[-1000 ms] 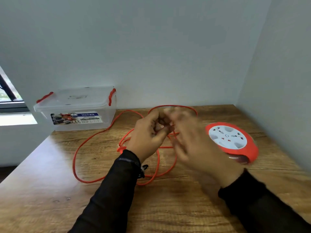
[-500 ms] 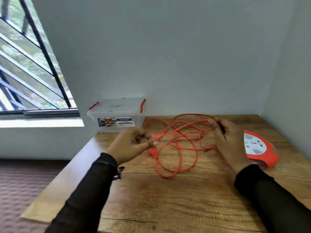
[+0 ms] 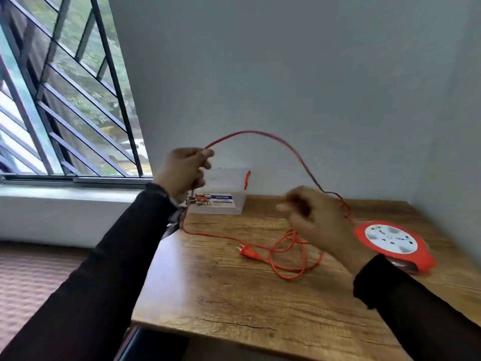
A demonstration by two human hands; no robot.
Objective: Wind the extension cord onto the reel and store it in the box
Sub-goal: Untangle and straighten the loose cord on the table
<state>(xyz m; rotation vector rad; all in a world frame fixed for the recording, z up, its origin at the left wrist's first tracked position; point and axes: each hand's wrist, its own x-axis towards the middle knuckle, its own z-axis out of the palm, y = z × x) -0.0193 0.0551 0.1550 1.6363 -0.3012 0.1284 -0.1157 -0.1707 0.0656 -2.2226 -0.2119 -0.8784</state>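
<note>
My left hand (image 3: 183, 172) is raised above the table's far left corner, shut on the orange extension cord (image 3: 263, 133), which arcs up and over to the right. My right hand (image 3: 313, 218) is blurred with its fingers curled over the cord's loose loops; whether it grips the cord is unclear. The cord's orange plug (image 3: 247, 252) lies on the wooden table (image 3: 234, 295). The orange reel (image 3: 393, 243) with a white socket face sits at the right. The clear plastic box (image 3: 223, 194) with orange clips stands closed by the wall, partly behind my left hand.
A grey wall runs behind and to the right of the table. A barred window (image 3: 65, 100) with a sill is at the left, beyond the table's left edge, with carpeted floor below.
My left hand has lifted up and back with the cord, drawing a high arc out of the pile. The loops on the table have shrunk. My right hand has shifted over the remaining loops.
</note>
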